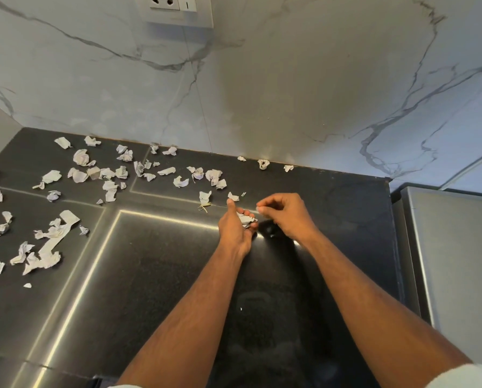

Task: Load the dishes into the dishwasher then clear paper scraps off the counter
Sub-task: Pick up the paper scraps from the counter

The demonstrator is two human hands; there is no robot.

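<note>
left hand [235,228] cupping paper scraps [245,219], right hand [286,214] fingers pinching one (bare counter [332,191] rightward to its edge)

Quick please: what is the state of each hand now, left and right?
Left hand: cupped, holding collected paper scraps.
Right hand: fingers curled, pinching a small paper scrap at the fingertips.
</note>
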